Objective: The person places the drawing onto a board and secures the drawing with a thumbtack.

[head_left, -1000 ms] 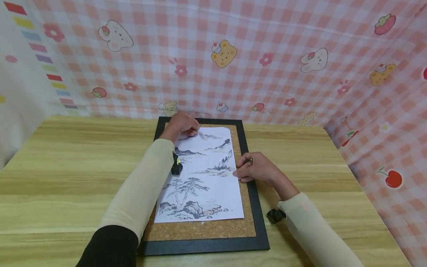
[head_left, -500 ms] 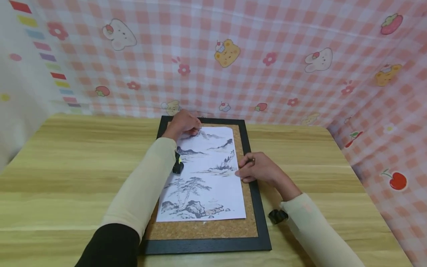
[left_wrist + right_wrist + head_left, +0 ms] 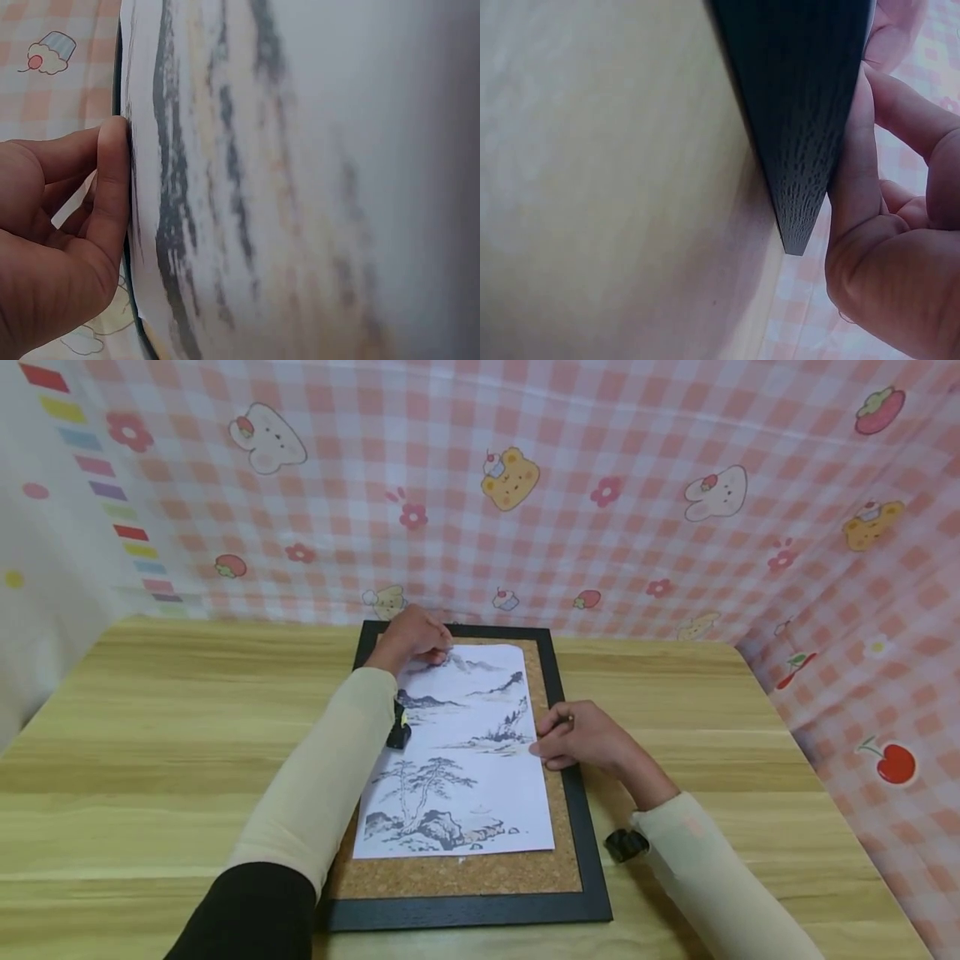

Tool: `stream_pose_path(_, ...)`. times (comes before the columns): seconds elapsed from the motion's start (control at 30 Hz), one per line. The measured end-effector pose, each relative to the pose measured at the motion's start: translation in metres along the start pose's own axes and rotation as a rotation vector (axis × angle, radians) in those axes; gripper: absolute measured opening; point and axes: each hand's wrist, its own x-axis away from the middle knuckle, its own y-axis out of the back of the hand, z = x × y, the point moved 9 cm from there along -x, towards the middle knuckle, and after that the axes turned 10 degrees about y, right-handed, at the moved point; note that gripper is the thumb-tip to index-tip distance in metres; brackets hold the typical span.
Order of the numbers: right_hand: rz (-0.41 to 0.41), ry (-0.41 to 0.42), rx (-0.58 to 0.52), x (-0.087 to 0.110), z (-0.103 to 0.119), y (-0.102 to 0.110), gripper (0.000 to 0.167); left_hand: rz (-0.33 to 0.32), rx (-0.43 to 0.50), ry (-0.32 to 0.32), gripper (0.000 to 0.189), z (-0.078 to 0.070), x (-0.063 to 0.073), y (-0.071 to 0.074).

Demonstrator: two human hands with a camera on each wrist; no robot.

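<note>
A sheet of paper printed with an ink landscape (image 3: 480, 793) lies on a cork board (image 3: 420, 878) in a black frame (image 3: 465, 911). My left hand (image 3: 412, 637) is at the sheet's top left, thumb and forefinger pinched together on its upper edge. In the left wrist view those fingertips (image 3: 114, 131) meet right at the paper's edge. On the other side, my right hand (image 3: 588, 739) pinches the sheet's right edge about halfway down, its lower fingers over the cork and frame. In the right wrist view the frame's side (image 3: 802, 112) hides the fingertips.
The framed board lies on a wood-grain table (image 3: 187, 735), its far end close to a pink checked cloth (image 3: 450, 543) hung as a wall. More cloth (image 3: 877, 685) rises along the right side. A tiny white speck (image 3: 461, 860) shows just below the sheet.
The head view has shifted slightly, moving the whole scene a little to the right. Both hands keep their places on the sheet, and the sheet and board show no clear movement.
</note>
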Motion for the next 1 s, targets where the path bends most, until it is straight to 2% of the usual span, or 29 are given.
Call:
stream_pose_path(0.23,0.001,-0.006,0.01,0.0007,-0.0009,-0.0009,0.021,-0.034,-0.102,-0.039,0.012,-0.0038,0.0015,-0.002)
stream_pose_path(0.63,0.006,-0.004,0.008,-0.001,0.0024,-0.0009,0.022,-0.013,-0.085,-0.053,0.013,-0.0068,0.0051,0.0019)
stream_pose_path(1.0,0.006,-0.014,0.011,-0.0001,0.0002,-0.0006,0.023,0.01,-0.148,-0.077,0.01,-0.0087,0.0048,-0.0032)
